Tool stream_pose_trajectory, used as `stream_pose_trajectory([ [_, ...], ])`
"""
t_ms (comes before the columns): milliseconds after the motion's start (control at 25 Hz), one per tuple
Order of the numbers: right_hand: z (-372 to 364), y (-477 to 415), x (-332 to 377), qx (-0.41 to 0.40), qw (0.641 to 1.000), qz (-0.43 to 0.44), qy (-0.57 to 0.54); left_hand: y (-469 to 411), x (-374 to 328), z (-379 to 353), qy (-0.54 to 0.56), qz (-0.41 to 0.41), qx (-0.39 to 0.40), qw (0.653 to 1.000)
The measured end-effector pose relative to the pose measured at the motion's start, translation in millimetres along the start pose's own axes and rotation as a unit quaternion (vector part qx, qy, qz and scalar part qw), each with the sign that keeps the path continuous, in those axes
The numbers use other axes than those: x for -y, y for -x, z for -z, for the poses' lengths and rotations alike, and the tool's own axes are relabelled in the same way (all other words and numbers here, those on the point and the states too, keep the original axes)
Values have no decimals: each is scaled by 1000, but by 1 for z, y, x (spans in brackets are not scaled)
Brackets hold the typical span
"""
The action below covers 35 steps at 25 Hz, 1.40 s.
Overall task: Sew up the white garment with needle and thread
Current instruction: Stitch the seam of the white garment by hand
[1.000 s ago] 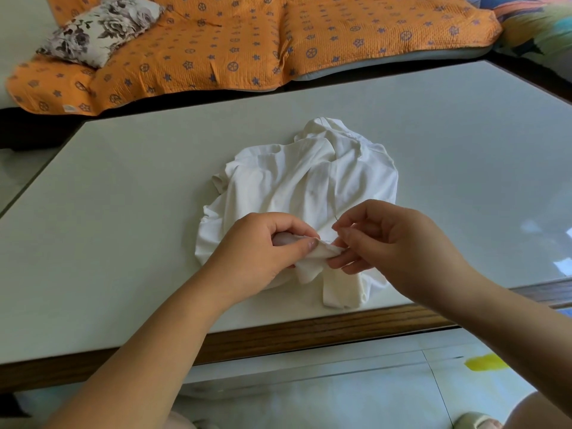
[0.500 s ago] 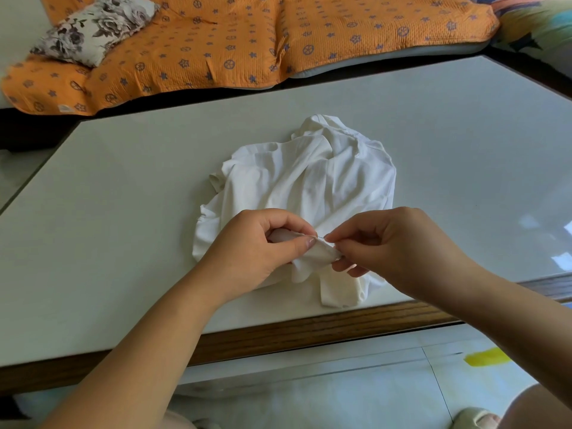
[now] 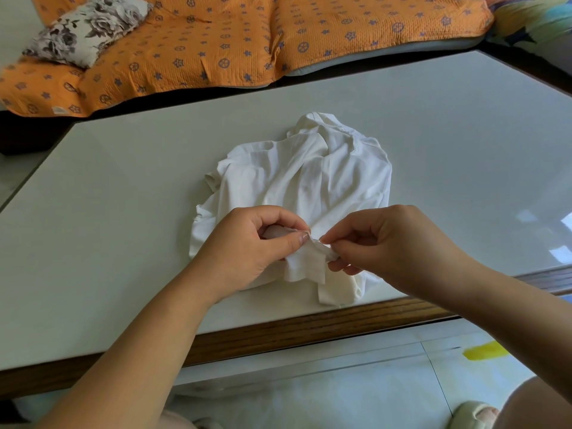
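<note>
A crumpled white garment (image 3: 303, 181) lies on the pale table (image 3: 123, 196), its near part reaching the front edge. My left hand (image 3: 247, 249) pinches a raised fold of the garment between thumb and fingers. My right hand (image 3: 380, 243) is just to its right, thumb and forefinger pinching a thin needle (image 3: 317, 240) at the fold's edge, while its lower fingers hold the cloth from below. The thread is too fine to make out.
The table's wooden front edge (image 3: 309, 329) runs below my hands. Behind the table lies an orange patterned quilt (image 3: 247, 38) with a small floral pillow (image 3: 86, 29). Pale floor tiles, a yellow mark (image 3: 486, 351) and a slipper (image 3: 476, 416) show below.
My right hand has drawn slightly right and up, its pinching fingertips now at the fold's edge with the needle showing. My left hand keeps its pinch on the fold.
</note>
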State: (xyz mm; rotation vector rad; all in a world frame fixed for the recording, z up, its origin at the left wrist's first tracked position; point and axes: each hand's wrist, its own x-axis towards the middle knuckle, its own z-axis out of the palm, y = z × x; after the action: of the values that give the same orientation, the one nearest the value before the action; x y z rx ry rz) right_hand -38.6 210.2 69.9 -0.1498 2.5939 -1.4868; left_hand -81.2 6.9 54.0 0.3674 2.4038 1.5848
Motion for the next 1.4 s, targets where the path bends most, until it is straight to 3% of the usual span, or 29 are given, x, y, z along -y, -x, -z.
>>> stream_pose_trajectory([
  [520,-3,0,2,16,998,30,56,0,-2,0,30,28,28,999],
  [1400,-1,-2,-3,34,999,2,2,-1,-5,1,68,44,54,995],
])
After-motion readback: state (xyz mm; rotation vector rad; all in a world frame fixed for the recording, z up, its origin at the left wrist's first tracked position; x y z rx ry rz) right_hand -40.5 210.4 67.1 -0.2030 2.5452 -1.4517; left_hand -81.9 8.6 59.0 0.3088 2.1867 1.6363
